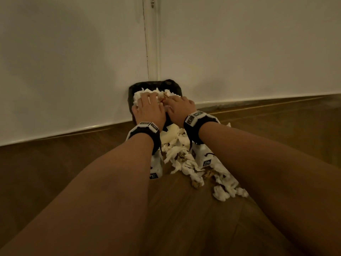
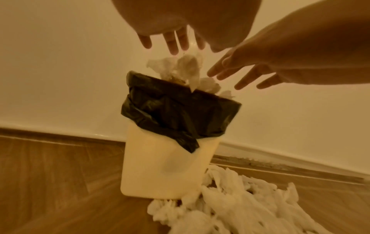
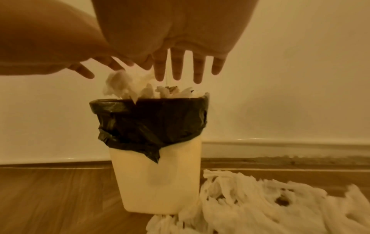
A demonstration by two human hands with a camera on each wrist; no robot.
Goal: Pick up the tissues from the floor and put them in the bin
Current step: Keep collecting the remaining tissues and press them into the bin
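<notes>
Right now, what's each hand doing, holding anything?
Left hand: open, fingers spread above the bin, holding nothing.
Right hand: open, fingers straight over the tissues, holding nothing.

White tissues, cream bin with black liner, brown wood floor

Most of the bin is hidden behind both hands in the head view. The floor tissues are smeared by blur and cut off at the bottom edge in the wrist views.
</notes>
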